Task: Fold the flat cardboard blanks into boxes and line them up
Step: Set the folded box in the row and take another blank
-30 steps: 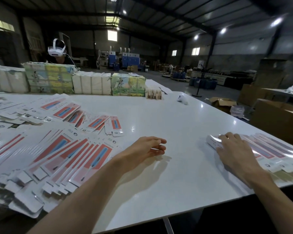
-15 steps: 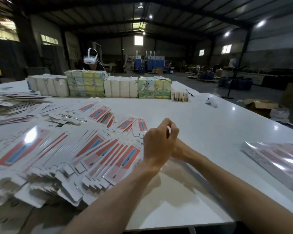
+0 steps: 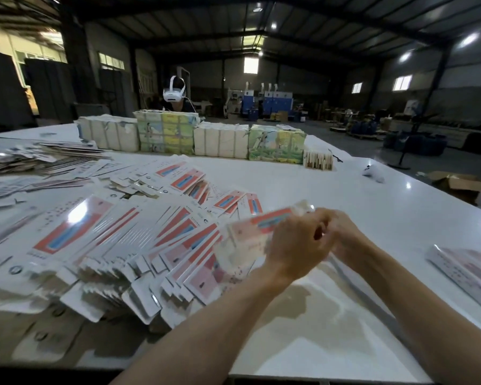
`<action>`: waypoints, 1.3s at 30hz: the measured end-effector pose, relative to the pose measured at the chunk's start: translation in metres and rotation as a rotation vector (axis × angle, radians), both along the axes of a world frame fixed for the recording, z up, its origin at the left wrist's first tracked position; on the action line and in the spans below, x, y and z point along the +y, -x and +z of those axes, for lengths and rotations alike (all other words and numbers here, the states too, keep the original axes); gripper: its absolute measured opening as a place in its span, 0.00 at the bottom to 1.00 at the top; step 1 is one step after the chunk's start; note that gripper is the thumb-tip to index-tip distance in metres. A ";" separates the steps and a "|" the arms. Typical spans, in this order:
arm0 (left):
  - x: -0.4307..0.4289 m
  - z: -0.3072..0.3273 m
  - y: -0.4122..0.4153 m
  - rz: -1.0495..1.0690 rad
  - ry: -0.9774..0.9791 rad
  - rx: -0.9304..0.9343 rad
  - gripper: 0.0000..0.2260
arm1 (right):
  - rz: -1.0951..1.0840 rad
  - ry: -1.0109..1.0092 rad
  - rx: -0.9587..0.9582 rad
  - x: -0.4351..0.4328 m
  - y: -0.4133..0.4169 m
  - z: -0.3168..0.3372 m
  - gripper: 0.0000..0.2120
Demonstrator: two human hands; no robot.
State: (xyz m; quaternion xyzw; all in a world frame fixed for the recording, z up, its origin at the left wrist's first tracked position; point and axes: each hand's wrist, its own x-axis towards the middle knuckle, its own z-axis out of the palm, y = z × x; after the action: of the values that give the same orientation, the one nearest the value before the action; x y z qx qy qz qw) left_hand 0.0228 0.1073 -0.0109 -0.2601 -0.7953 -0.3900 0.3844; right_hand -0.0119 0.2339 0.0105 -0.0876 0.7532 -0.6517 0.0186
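**Blank Held Above Table**

The white table (image 3: 345, 195) carries a wide spread of flat blanks (image 3: 109, 240) on its left half and a row of boxes (image 3: 467, 268) at its right edge. One blank (image 3: 247, 232), blurred, is raised just above the spread's right border. The left hand (image 3: 295, 245) grips it with curled fingers. The right hand (image 3: 345, 234) sits behind the left; its grip cannot be determined.

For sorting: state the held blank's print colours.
Blank: white, red-orange panel, blue stripe; head view.
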 end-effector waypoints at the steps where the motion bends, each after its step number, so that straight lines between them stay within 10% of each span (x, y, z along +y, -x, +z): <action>1: 0.000 -0.001 0.002 -0.046 -0.031 -0.117 0.10 | -0.034 0.060 -0.008 0.006 0.005 0.001 0.10; 9: -0.001 -0.009 0.017 -0.358 -0.655 -0.955 0.24 | -0.284 0.337 0.030 0.039 0.029 -0.031 0.09; 15: -0.021 -0.006 0.035 -0.345 -1.223 -0.965 0.23 | -0.213 0.511 0.003 0.030 0.027 -0.036 0.09; 26: -0.035 -0.006 0.050 -0.372 -1.515 -0.913 0.11 | 0.328 0.171 -0.087 0.019 0.004 -0.029 0.22; 30: -0.034 -0.001 0.036 -0.565 -1.248 -1.130 0.20 | -0.093 0.090 0.122 0.024 0.007 -0.021 0.28; 39: -0.020 -0.010 0.023 -0.492 -0.517 -1.254 0.16 | -0.260 -0.431 0.631 0.025 0.010 -0.022 0.20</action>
State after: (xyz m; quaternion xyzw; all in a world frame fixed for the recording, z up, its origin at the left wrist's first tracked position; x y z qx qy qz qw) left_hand -0.0001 0.0871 -0.0206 -0.0594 -0.6669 -0.7169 -0.1942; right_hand -0.0222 0.2591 -0.0120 -0.1815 0.8462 -0.4168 -0.2779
